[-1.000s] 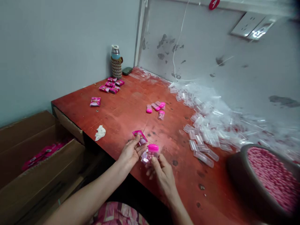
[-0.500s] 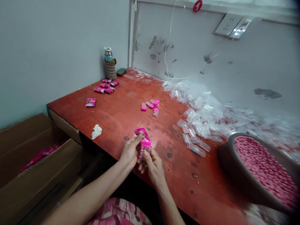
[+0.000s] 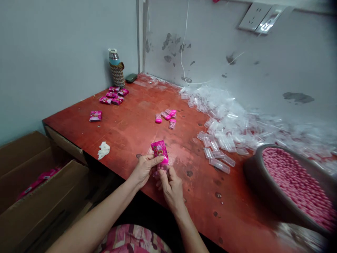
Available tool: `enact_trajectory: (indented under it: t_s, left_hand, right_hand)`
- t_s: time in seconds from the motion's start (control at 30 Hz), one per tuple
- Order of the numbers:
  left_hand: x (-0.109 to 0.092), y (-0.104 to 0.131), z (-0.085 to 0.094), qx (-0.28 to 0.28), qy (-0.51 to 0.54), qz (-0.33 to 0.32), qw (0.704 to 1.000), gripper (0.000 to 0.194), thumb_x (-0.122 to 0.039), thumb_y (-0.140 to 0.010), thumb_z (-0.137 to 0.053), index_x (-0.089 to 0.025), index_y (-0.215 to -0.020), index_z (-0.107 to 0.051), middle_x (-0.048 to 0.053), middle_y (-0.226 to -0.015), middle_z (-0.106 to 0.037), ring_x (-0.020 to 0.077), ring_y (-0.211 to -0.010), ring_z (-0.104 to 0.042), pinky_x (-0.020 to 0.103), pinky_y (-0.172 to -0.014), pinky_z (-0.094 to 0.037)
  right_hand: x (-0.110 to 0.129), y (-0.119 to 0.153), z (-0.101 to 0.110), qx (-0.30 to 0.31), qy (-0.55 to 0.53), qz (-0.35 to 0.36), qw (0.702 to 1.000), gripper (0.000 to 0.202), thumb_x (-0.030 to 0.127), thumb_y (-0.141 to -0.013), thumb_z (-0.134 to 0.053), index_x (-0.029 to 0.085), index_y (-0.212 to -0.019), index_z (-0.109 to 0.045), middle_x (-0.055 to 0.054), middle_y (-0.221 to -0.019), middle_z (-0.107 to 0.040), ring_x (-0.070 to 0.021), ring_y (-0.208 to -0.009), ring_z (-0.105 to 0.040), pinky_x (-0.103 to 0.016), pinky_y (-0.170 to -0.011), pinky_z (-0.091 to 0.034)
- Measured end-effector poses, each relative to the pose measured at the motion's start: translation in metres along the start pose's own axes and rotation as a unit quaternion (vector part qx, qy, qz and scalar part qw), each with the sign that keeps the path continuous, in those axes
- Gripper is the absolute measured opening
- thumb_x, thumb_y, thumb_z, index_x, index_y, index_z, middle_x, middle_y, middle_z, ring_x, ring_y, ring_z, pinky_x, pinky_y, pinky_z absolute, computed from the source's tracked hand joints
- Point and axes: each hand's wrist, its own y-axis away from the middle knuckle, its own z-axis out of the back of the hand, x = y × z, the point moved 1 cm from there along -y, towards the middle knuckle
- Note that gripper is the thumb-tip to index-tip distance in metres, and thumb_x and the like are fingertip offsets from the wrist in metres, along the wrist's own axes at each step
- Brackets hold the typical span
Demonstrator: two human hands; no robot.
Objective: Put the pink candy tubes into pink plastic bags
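Close to the table's front edge, my left hand (image 3: pixel 146 168) is closed, its thumb pressed across the lower part of a pink printed wrapper (image 3: pixel 159 146). Directly below the wrapper shows a small clear bottle of pink balls (image 3: pixel 163 166) with a pink cap. My right hand (image 3: pixel 172 186) grips this bottle from the right with thumb and fingers. Fingers hide much of the bottle, so I cannot tell how far it sits inside the wrapper. Farther back, several pink-capped bottles (image 3: pixel 172 124) lie on the red table (image 3: pixel 137 123).
Clear plastic tubes (image 3: pixel 223 140) are heaped along the wall. A dark basin (image 3: pixel 252 175) of pink balls stands at the right. Pink packets (image 3: pixel 105 100), a thermos (image 3: pixel 117 72) and crumpled white tissue (image 3: pixel 103 150) are at the left, above a cardboard box (image 3: pixel 52 186) holding pink wrappers.
The wrapper now stands straighter, with more of its printed face showing. My left thumb reaches farther across it, and less of the bottle is visible. The view has shifted slightly.
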Motion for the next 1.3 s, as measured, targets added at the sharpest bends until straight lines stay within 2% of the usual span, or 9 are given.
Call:
enact_trajectory:
  t_s: [0.17, 0.33, 0.47, 0.63, 0.9, 1.03, 1.17, 1.23, 1.3]
  left_hand:
    - [-0.006, -0.002, 0.003, 0.041, -0.065, 0.006, 0.997, 0.022, -0.03, -0.066, -0.064, -0.01, -0.06, -0.056, 0.0, -0.046, -0.054, 0.0107, -0.032, -0.046, 0.022, -0.032, -0.035]
    - [0.0, -0.002, 0.002, 0.027, -0.094, 0.001, 0.995, 0.022, -0.03, -0.065, -0.065, -0.009, -0.061, -0.058, 0.0, -0.046, -0.054, 0.0099, -0.034, -0.047, 0.021, -0.033, -0.036]
    - [0.005, 0.0, 0.001, 0.053, -0.065, 0.027, 0.996, 0.024, -0.033, -0.068, -0.062, -0.009, -0.064, -0.059, -0.001, -0.042, -0.05, 0.0095, -0.032, -0.044, 0.021, -0.031, -0.034]
    - [0.0, 0.005, 0.005, -0.017, -0.001, 0.008, 1.0, 0.021, -0.028, -0.063, -0.068, -0.008, -0.062, -0.06, 0.003, -0.053, -0.056, 0.0083, -0.042, -0.049, 0.02, -0.041, -0.038]
    - [0.009, 0.018, -0.001, 0.041, 0.023, 0.011, 0.999, 0.017, -0.024, -0.067, -0.065, -0.007, -0.064, -0.062, 0.001, -0.051, -0.054, 0.0074, -0.043, -0.046, 0.022, -0.043, -0.039]
    - [-0.028, 0.041, 0.03, -0.081, 0.073, -0.106, 0.988, 0.011, -0.022, -0.066, -0.066, -0.011, -0.068, -0.063, 0.005, -0.075, -0.066, 0.0155, -0.07, -0.06, 0.03, -0.069, -0.049]
    - [-0.081, 0.072, 0.084, -0.263, 0.084, -0.341, 0.899, 0.052, -0.059, -0.073, -0.042, -0.013, -0.086, -0.063, 0.005, -0.081, -0.068, 0.0202, -0.085, -0.06, 0.038, -0.083, -0.045]
    - [-0.088, 0.076, 0.098, -0.309, 0.038, -0.369, 0.876, 0.055, -0.061, -0.073, -0.039, -0.015, -0.09, -0.063, 0.005, -0.082, -0.068, 0.0215, -0.086, -0.06, 0.04, -0.083, -0.044]
    - [-0.075, 0.067, 0.094, -0.29, -0.072, -0.332, 0.895, 0.037, -0.049, -0.071, -0.054, -0.018, -0.091, -0.063, 0.005, -0.088, -0.068, 0.0219, -0.089, -0.059, 0.041, -0.087, -0.041]
  right_hand:
    - [0.003, -0.003, -0.001, 0.07, -0.114, -0.057, 0.989, 0.019, 0.038, -0.084, -0.041, 0.02, -0.081, -0.046, 0.003, -0.06, -0.055, -0.0075, -0.038, -0.048, -0.017, -0.035, -0.038]
    - [0.002, -0.006, 0.0, 0.007, -0.054, -0.031, 0.998, 0.019, 0.037, -0.083, -0.046, 0.018, -0.081, -0.049, 0.004, -0.055, -0.052, -0.0071, -0.04, -0.048, -0.017, -0.037, -0.038]
    - [0.001, -0.007, 0.001, 0.036, -0.128, -0.046, 0.99, 0.02, 0.037, -0.083, -0.045, 0.018, -0.086, -0.048, 0.002, -0.062, -0.056, -0.0071, -0.04, -0.049, -0.017, -0.036, -0.038]
    - [-0.001, -0.001, 0.005, 0.06, -0.227, -0.052, 0.971, 0.026, 0.033, -0.08, -0.052, 0.02, -0.102, -0.044, -0.003, -0.078, -0.062, -0.0121, -0.059, -0.059, -0.023, -0.05, -0.048]
    - [-0.001, -0.011, -0.005, 0.03, -0.261, -0.05, 0.963, 0.016, 0.029, -0.078, -0.056, 0.019, -0.084, -0.045, 0.004, -0.055, -0.059, -0.0111, -0.045, -0.056, -0.021, -0.044, -0.045]
    - [0.005, -0.013, -0.007, 0.052, -0.271, -0.055, 0.96, 0.017, 0.029, -0.077, -0.057, 0.019, -0.086, -0.046, 0.001, -0.066, -0.063, -0.0104, -0.049, -0.057, -0.021, -0.044, -0.045]
    - [0.003, -0.018, 0.012, 0.015, -0.233, -0.061, 0.97, 0.017, 0.034, -0.077, -0.056, 0.017, -0.079, -0.05, -0.001, -0.066, -0.063, -0.0103, -0.049, -0.057, -0.02, -0.043, -0.043]
    - [0.001, -0.02, 0.022, -0.007, -0.21, -0.065, 0.975, 0.02, 0.036, -0.076, -0.056, 0.017, -0.076, -0.051, -0.001, -0.065, -0.062, -0.01, -0.048, -0.056, -0.019, -0.042, -0.042]
    - [-0.001, -0.021, 0.028, -0.023, -0.193, -0.068, 0.978, 0.021, 0.038, -0.076, -0.056, 0.017, -0.075, -0.051, 0.0, -0.063, -0.06, -0.0099, -0.047, -0.055, -0.019, -0.041, -0.042]
